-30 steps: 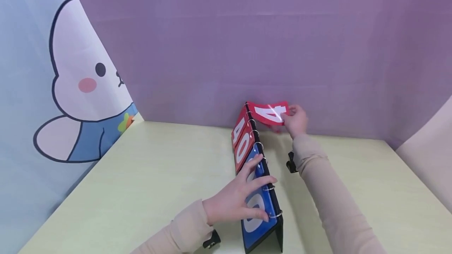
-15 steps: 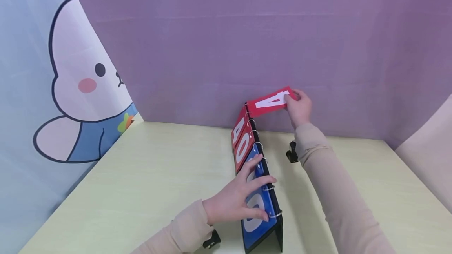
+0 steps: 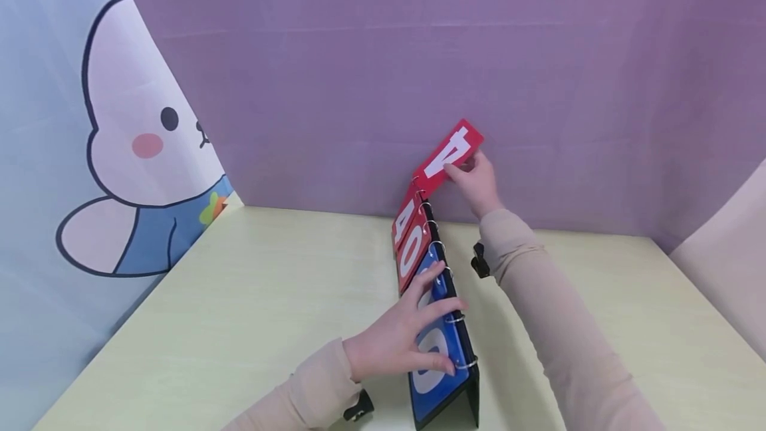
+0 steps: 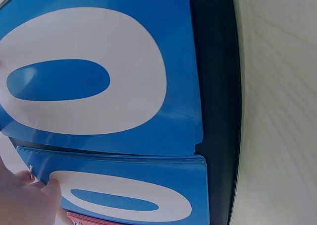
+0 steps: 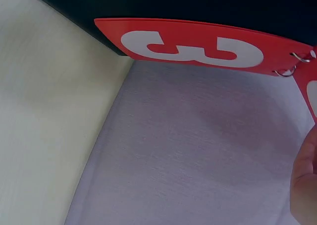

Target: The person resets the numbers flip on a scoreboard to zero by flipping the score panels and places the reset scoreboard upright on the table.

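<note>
A black tent-shaped flip scoreboard [image 3: 473, 396] stands on the table, its number cards hung on metal rings. My left hand [image 3: 387, 344] rests with spread fingers over the blue 0 cards [image 3: 444, 391], fingertips at the ringed top edge. Farther back, my right hand [image 3: 480, 185] pinches a red card [image 3: 468, 135] showing a white 4, tilted up above the rings. On the near face, another red 4 card [image 3: 403, 221] and a red 0 card [image 3: 413, 255] lie flat. In the right wrist view, a red 3 card [image 5: 198, 49] hangs on the far face.
The pale yellow table [image 3: 299, 271] spreads to both sides of the scoreboard. A purple cloth backdrop [image 3: 359, 85] rises right behind it. On the left is a blue cloth [image 3: 36, 151] with a cartoon rabbit print. Black camera clips [image 3: 359, 406] sit at both wrists.
The right hand has lifted the red 4 card from lying out to the right up to a steep tilt, and moved up and left with it. The left hand has stayed put.
</note>
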Motion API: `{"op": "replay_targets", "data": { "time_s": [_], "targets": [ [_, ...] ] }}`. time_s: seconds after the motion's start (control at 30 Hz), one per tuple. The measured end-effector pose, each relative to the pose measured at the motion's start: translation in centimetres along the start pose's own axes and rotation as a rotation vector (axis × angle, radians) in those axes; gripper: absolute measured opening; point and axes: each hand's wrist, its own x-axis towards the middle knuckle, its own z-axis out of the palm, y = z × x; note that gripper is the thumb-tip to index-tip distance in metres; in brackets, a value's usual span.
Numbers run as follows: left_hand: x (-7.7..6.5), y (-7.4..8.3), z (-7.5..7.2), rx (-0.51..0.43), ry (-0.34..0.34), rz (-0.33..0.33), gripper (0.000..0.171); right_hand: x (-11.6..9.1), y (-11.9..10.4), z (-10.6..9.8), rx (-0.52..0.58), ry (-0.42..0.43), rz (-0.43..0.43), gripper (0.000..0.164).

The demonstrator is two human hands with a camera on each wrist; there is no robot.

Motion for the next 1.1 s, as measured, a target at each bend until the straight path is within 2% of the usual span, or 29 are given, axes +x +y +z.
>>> {"op": "replay_targets", "data": {
  "time_s": [0.1, 0.23, 0.4, 0.53, 0.7, 0.77, 0.87, 1.03, 1.1],
  "targets": [
    [0.0, 0.0, 0.0, -0.006, 0.003, 0.007, 0.074, 0.0, 0.2, 0.2, -0.008, -0.04, -0.033, 0.05],
    [-0.1, -0.1, -0.1, -0.015, 0.001, -0.019, 0.074, -0.1, 0.3, 0.7, -0.035, -0.093, -0.074, 0.049],
    [-0.5, -0.3, -0.3, -0.017, 0.004, -0.048, 0.073, -0.5, 0.5, 1.8, -0.125, -0.223, -0.079, 0.054],
    [-0.4, -0.4, -0.2, -0.01, 0.018, -0.004, 0.074, -0.7, 0.8, 2.4, -0.192, -0.296, -0.079, 0.051],
    [-0.3, -0.2, -0.2, 0.007, 0.034, 0.037, 0.073, -1.0, 0.7, 2.9, -0.271, -0.307, -0.074, 0.044],
    [-0.4, -0.1, -0.2, 0.004, 0.034, 0.034, 0.073, -1.1, 0.6, 3.2, -0.319, -0.31, -0.094, 0.04],
    [-0.5, -0.1, -0.3, -0.001, 0.033, 0.029, 0.073, -1.2, 0.6, 3.6, -0.439, -0.331, -0.196, 0.033],
    [-0.6, -0.2, -0.3, -0.005, 0.036, 0.039, 0.073, -1.4, 0.0, 4.1, -0.739, -0.398, -0.41, 0.026],
    [-0.6, -0.3, -0.3, 0.0, 0.043, 0.05, 0.073, -1.4, -0.3, 4.1, -0.832, -0.439, -0.462, 0.023]
  ]
}}
